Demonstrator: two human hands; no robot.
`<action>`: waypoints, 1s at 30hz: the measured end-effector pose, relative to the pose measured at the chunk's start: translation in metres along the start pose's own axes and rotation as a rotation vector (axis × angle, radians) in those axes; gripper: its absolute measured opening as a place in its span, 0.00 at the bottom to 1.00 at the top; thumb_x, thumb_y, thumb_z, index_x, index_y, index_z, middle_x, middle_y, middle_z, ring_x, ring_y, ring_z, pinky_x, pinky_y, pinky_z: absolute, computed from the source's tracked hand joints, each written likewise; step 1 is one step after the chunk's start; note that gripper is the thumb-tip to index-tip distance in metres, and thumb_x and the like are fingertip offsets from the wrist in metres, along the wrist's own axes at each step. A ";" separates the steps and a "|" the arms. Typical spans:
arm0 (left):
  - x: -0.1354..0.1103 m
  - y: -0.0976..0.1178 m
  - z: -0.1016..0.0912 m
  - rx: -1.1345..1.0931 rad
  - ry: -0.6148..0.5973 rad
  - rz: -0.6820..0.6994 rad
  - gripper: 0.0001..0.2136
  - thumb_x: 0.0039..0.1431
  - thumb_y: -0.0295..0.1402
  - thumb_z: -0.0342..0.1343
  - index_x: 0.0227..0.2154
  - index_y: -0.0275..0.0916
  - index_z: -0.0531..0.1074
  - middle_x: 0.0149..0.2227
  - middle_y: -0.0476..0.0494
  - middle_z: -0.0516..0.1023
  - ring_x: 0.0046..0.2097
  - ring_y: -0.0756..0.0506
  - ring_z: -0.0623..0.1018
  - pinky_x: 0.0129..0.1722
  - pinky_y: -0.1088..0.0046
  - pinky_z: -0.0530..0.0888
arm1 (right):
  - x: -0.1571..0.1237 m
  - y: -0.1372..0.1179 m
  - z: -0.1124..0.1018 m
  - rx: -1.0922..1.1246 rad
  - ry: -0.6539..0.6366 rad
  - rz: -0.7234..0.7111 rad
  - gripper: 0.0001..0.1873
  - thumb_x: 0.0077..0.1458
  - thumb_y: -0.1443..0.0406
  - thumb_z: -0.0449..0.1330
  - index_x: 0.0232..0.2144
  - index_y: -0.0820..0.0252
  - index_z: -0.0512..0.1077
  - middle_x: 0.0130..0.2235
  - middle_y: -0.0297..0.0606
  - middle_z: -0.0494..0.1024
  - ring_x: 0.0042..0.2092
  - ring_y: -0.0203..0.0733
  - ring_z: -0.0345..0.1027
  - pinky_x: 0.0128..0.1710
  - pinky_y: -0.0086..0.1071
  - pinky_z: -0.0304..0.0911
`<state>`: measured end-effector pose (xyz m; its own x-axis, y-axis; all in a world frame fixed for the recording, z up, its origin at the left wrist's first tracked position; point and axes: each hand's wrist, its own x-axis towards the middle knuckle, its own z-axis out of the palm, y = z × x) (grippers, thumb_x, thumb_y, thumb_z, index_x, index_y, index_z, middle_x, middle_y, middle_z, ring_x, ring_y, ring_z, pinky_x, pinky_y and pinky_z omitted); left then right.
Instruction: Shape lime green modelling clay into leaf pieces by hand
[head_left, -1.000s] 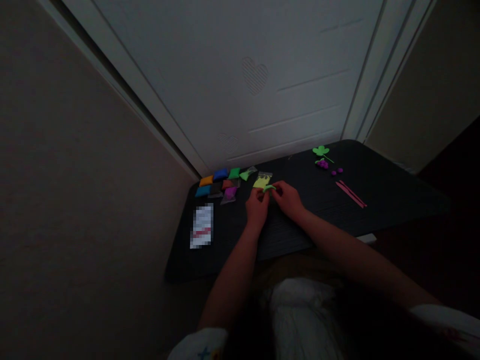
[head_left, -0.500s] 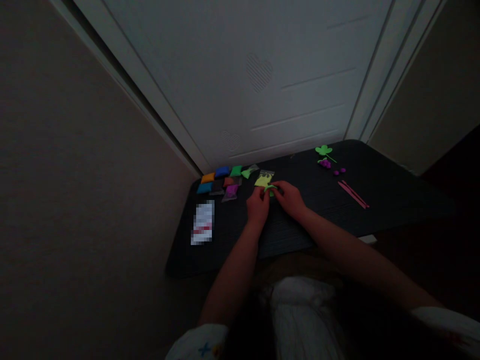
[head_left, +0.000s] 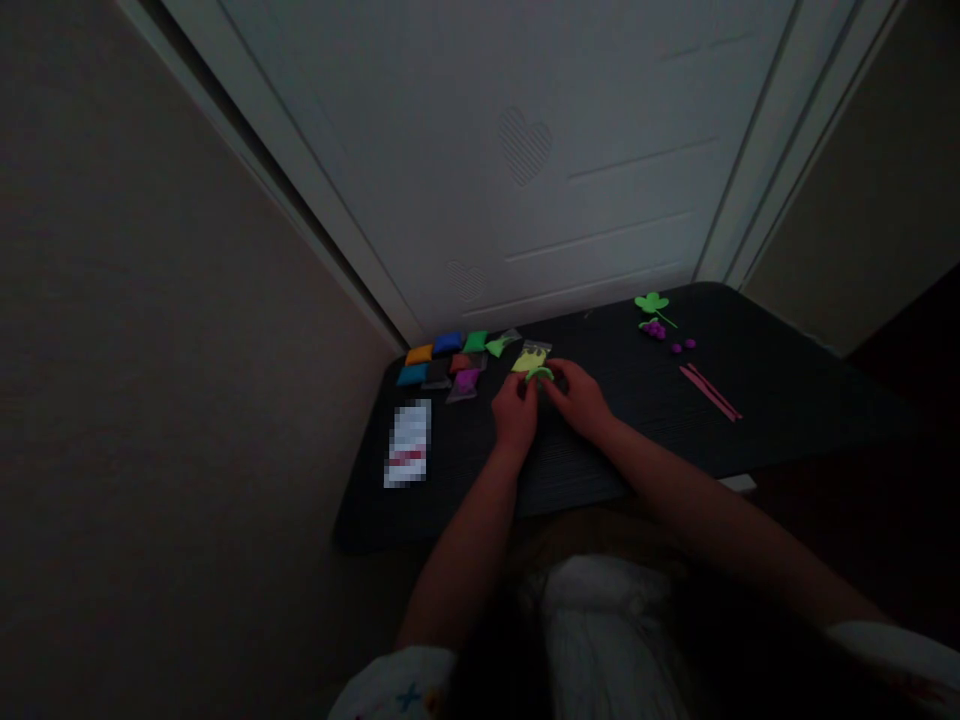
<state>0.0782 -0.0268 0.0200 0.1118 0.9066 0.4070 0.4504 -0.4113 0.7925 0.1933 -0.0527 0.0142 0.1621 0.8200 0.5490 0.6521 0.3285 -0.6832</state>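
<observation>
Pinching a small light green strip (head_left: 539, 374) between fingertips, two bare hands meet above a dark table (head_left: 592, 470) with a faintly grained, wood-like surface. The strip is smooth and bowed into a shallow arch; the left hand (head_left: 514, 415) grips its left end, the right hand (head_left: 581, 395) its right end. Just beyond them lies a flat, clear bag with pale yellow contents (head_left: 532, 356). To the left, plump pillow-shaped packets (head_left: 448, 342) sit in two loose rows, their colours orange, blue, green, dark and red, with crinkled clear plastic around a purple one (head_left: 466, 381). Nearer is a pale rectangular item (head_left: 409, 443), blurred into blocks. Towards the far right rest a bright green shape with rounded petals and a thin stem (head_left: 652, 302), a bumpy purple cluster (head_left: 655, 330), two smooth purple balls (head_left: 683, 346) and slim pink sticks (head_left: 709, 392). Behind stands a white panel (head_left: 630, 100) with a ridged heart (head_left: 525, 147)
</observation>
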 end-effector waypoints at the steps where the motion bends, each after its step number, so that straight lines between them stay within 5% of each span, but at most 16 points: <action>1: 0.000 0.000 0.001 0.000 0.004 -0.007 0.09 0.51 0.36 0.47 0.33 0.39 0.67 0.30 0.47 0.72 0.32 0.50 0.71 0.34 0.75 0.66 | 0.000 0.000 0.000 -0.011 -0.018 0.006 0.14 0.51 0.62 0.49 0.40 0.60 0.64 0.38 0.40 0.70 0.38 0.39 0.63 0.38 0.33 0.58; 12: -0.002 0.002 0.002 0.059 -0.060 0.075 0.10 0.50 0.32 0.49 0.36 0.40 0.68 0.37 0.44 0.73 0.39 0.47 0.71 0.41 0.72 0.65 | 0.001 0.003 0.000 -0.062 -0.018 -0.009 0.10 0.49 0.66 0.50 0.35 0.59 0.67 0.35 0.39 0.70 0.38 0.40 0.62 0.39 0.34 0.57; 20: -0.001 -0.002 0.001 0.016 -0.006 0.051 0.09 0.52 0.34 0.46 0.35 0.39 0.67 0.32 0.47 0.73 0.33 0.50 0.72 0.35 0.75 0.67 | 0.002 0.004 0.000 0.004 0.012 -0.020 0.11 0.49 0.64 0.51 0.37 0.60 0.66 0.34 0.39 0.70 0.34 0.37 0.63 0.36 0.31 0.59; 30: -0.003 0.000 -0.004 0.114 0.065 0.217 0.11 0.49 0.26 0.47 0.37 0.39 0.67 0.38 0.44 0.71 0.42 0.48 0.69 0.42 0.72 0.66 | 0.001 -0.003 -0.006 0.107 0.029 -0.069 0.13 0.46 0.70 0.51 0.37 0.58 0.66 0.39 0.40 0.68 0.42 0.40 0.61 0.44 0.35 0.57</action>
<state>0.0741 -0.0299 0.0212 0.1614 0.7887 0.5932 0.5192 -0.5790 0.6286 0.1960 -0.0559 0.0199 0.1417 0.7803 0.6091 0.5797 0.4333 -0.6900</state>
